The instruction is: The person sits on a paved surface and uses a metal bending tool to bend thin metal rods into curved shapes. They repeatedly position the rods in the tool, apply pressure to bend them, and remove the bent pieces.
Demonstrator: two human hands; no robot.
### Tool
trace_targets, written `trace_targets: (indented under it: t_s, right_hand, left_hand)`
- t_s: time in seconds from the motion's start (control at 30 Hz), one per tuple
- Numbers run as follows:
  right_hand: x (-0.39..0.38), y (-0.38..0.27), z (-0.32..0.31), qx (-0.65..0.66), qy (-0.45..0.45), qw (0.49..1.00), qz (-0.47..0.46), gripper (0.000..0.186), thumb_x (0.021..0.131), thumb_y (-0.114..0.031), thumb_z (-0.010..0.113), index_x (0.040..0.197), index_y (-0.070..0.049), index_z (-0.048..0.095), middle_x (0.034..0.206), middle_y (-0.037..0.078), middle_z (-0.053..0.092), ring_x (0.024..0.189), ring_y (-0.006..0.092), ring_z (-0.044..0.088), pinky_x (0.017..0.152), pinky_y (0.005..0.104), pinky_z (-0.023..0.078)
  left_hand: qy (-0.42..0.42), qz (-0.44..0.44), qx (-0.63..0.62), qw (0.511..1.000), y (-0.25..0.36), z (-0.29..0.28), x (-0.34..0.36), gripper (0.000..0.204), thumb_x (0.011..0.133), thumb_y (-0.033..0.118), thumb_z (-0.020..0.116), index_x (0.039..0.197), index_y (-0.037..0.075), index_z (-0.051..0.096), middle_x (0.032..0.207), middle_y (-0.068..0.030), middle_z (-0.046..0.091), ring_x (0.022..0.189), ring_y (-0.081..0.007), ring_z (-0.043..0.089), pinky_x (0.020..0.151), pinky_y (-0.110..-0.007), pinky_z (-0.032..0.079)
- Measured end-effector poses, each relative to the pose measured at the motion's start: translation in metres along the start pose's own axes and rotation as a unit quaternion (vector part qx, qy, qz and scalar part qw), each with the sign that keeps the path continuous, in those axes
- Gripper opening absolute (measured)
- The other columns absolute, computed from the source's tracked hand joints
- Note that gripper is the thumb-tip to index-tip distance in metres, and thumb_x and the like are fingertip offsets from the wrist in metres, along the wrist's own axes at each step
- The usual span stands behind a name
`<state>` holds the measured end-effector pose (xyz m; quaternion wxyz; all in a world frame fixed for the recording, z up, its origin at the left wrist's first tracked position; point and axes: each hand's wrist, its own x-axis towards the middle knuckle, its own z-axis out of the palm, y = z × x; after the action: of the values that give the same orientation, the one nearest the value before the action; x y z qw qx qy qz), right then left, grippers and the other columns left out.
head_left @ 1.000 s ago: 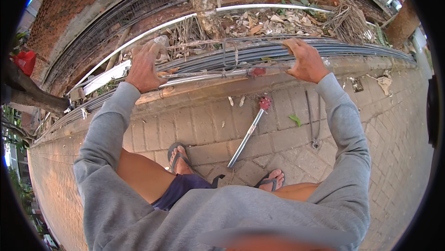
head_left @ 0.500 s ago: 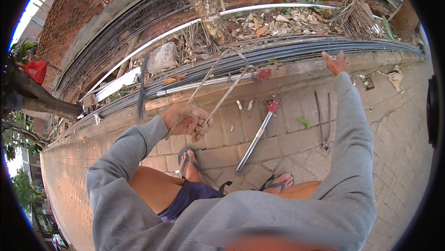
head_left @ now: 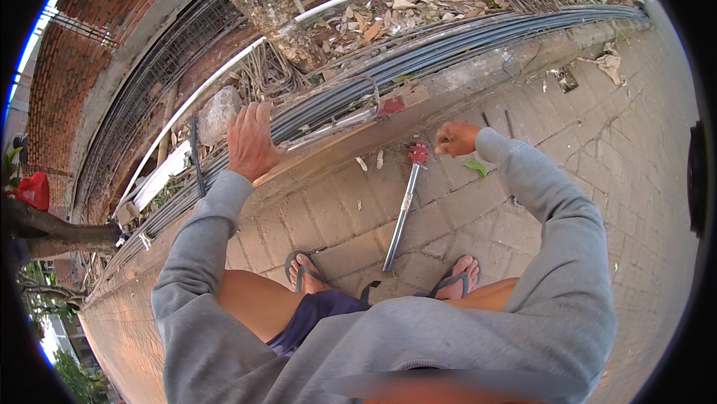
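Head view: nearest you, your grey sleeves (head_left: 564, 232) reach forward above your sandalled feet (head_left: 306, 273), which stand apart on the brick paving (head_left: 351, 232). Between and ahead of your feet lies a metal tube (head_left: 404, 210) with a red head, its near end toward you. Your right hand (head_left: 457, 139) hovers just beside that head with its fingers curled in; you can't tell from this angle whether anything sits inside them. A green leaf (head_left: 476, 168) lies just below the hand, and two thin dark handles (head_left: 509, 124) show beyond it, partly hidden by your sleeve.

Your left hand (head_left: 252, 139) is open, palm down, fingers spread forward at the kerb; whether it presses on what lies beneath is unclear. To its right, the bent rod (head_left: 376, 90) shows its curved end over a second tube (head_left: 340, 122), near that tube's red tip.

Beyond the kerb, the planting bed holds long dark bars (head_left: 448, 51), a pale stone (head_left: 218, 114) close to your left fingertips, and dry leaves (head_left: 403, 12). A white pipe (head_left: 321, 12) curves behind, past a forked tree (head_left: 280, 27). Far left, a red bag (head_left: 32, 191) hangs by a branch, its contents hidden; a brick wall (head_left: 67, 98) rises beyond.
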<state>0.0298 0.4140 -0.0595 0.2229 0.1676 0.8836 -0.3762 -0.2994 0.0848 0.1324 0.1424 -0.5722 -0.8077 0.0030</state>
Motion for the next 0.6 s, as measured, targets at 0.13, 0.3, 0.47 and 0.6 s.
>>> trace_targets:
  t_s: [0.13, 0.3, 0.47, 0.6]
  right_hand:
    - [-0.012, -0.011, 0.055, 0.084, -0.033, 0.995, 0.041, 0.042, 0.099, -0.039, 0.074, 0.106, 0.003, 0.077, 0.085, 0.016, 0.077, 0.077, 0.0238, 0.076, 0.072, 0.0423, 0.058]
    - [-0.016, -0.066, 0.109, 0.134, -0.076, 0.969, 0.192, 0.063, 0.095, -0.058, 0.072, 0.107, 0.004, 0.076, 0.095, 0.019, 0.079, 0.087, 0.0333, 0.077, 0.081, 0.0456, 0.059]
    - [-0.017, -0.141, 0.198, 0.058, 0.007, 0.946, 0.320, 0.070, 0.091, -0.063, 0.074, 0.115, 0.003, 0.073, 0.122, 0.024, 0.075, 0.109, 0.0380, 0.075, 0.095, 0.0495, 0.059]
    - [-0.005, -0.172, 0.290, 0.137, 0.129, 0.899, 0.395, 0.056, 0.088, -0.047, 0.081, 0.118, -0.001, 0.071, 0.123, 0.024, 0.073, 0.115, 0.0394, 0.072, 0.099, 0.0499, 0.058]
  left_hand:
    - [-0.038, -0.018, -0.083, 0.996, -0.001, 0.039, 0.020, 0.077, 0.065, 0.039, 0.094, 0.123, 0.006, 0.056, 0.115, -0.0151, 0.063, 0.110, -0.0356, 0.065, 0.090, -0.047, 0.051]
    - [-0.060, -0.086, -0.181, 0.978, 0.036, 0.073, 0.033, 0.080, 0.068, 0.048, 0.094, 0.122, 0.004, 0.055, 0.117, -0.0166, 0.065, 0.107, -0.0373, 0.069, 0.087, -0.048, 0.056]
    - [-0.193, -0.209, -0.236, 0.929, 0.086, 0.077, 0.011, 0.081, 0.068, 0.053, 0.093, 0.121, 0.003, 0.057, 0.117, -0.0185, 0.066, 0.108, -0.0394, 0.070, 0.090, -0.050, 0.057]
    - [-0.233, -0.234, -0.252, 0.910, 0.092, 0.073, -0.004, 0.087, 0.066, 0.055, 0.093, 0.124, 0.000, 0.057, 0.115, -0.0213, 0.069, 0.107, -0.0412, 0.071, 0.091, -0.050, 0.057]
